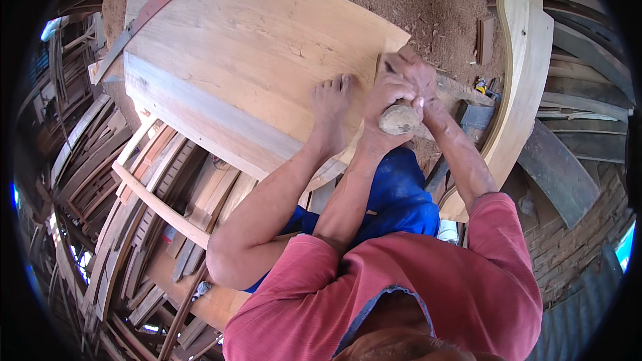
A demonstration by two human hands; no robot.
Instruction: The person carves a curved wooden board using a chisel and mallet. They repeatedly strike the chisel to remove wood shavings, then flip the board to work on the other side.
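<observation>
Both my hands are closed, one against the other, around a tool with a thick, rounded, pale wooden butt (400,120) at the right end of a large wooden panel. My left hand (384,95) wraps the near part of it. Just beyond, my right hand (418,73) is clasped close to the left. The tool's far end is hidden by my fingers and seems to meet the panel's right edge, so its exact kind does not show. The wide, light panel (247,33) has a curved far edge, and my bare foot (331,103) presses on it.
Wood shavings (441,7) cover the ground beyond the panel. A reddish strip (160,3) crosses its far left corner. Curved boards (518,60) stand at right, near a small yellow tool (481,85). Stacked timber (144,220) fills the left side.
</observation>
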